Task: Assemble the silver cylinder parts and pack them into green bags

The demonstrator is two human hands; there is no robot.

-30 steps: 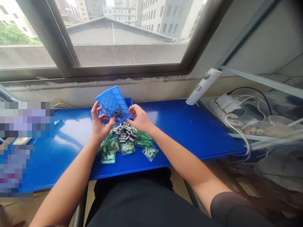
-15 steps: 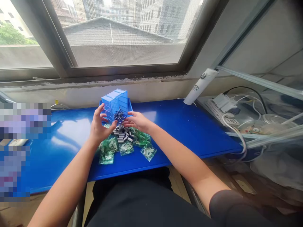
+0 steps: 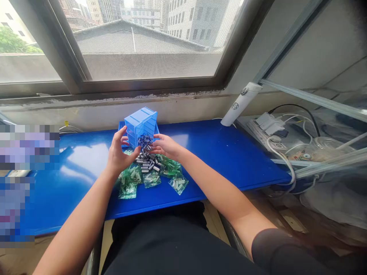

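Observation:
A light-blue plastic bin (image 3: 140,118) is tipped, its open side facing me, with small dark metal parts (image 3: 145,143) at its lower edge. My left hand (image 3: 119,151) is at the bin's left side, thumb and fingers spread around its lower corner. At the right of the opening is my right hand (image 3: 164,146), its fingers beside the dark parts; whether they pinch any is too small to tell. Silver and black pieces (image 3: 149,163) lie heaped below. Around the heap are several green-tinted clear bags (image 3: 178,183) of small pieces.
Another blue bin (image 3: 121,125) is partly hidden behind the tipped one. A white bottle (image 3: 241,105) stands at the blue table's (image 3: 212,160) back right. Power strips and cables (image 3: 269,126) are on the right; a pixelated area covers the far left.
More dark parts show at the tipped bin's lower edge, bunched closer to the heap. The bin has tilted slightly, and both hands have stayed nearly in place.

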